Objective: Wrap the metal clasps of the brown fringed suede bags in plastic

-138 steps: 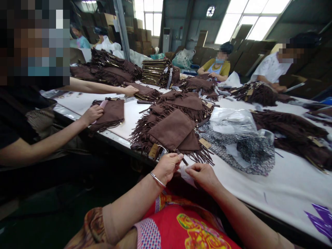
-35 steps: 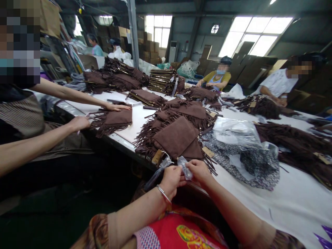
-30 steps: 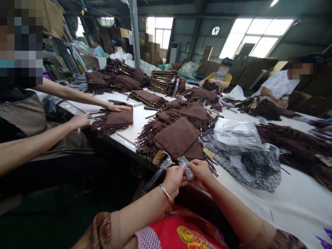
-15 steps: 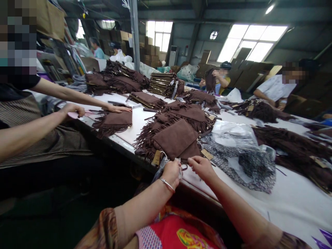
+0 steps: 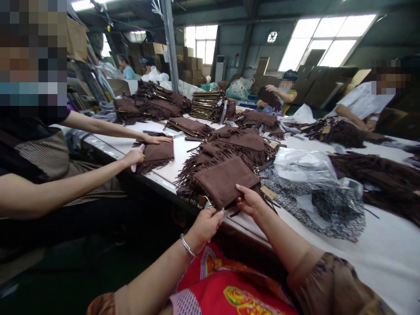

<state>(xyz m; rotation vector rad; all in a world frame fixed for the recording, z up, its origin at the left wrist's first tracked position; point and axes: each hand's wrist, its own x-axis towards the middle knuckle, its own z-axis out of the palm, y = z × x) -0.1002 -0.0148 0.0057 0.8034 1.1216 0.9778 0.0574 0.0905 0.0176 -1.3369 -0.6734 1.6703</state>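
Note:
A brown suede-like pouch (image 5: 226, 177) lies on a heap of fringed brown bags (image 5: 241, 142) at the near table edge. At its lower left corner my left hand (image 5: 207, 224) is closed, pinching the corner by the zipper end; a silver bracelet is on that wrist. My right hand (image 5: 251, 200) grips the pouch's lower right edge, thumb on top and the other fingers partly hidden beneath. A tan paper tag (image 5: 268, 192) lies just right of the pouch.
At the left a person's hands work on another fringed bag (image 5: 159, 153). Clear plastic (image 5: 303, 164) lies over a black-and-white knitted item (image 5: 337, 210) on the right. Stacked pouches (image 5: 206, 106) stand farther back, with more people beyond.
My left hand has moved slightly left and down, my right hand onto the pouch's edge. The pouch's flap no longer shows folded over. The neighbour's lower hand has moved right to the bag.

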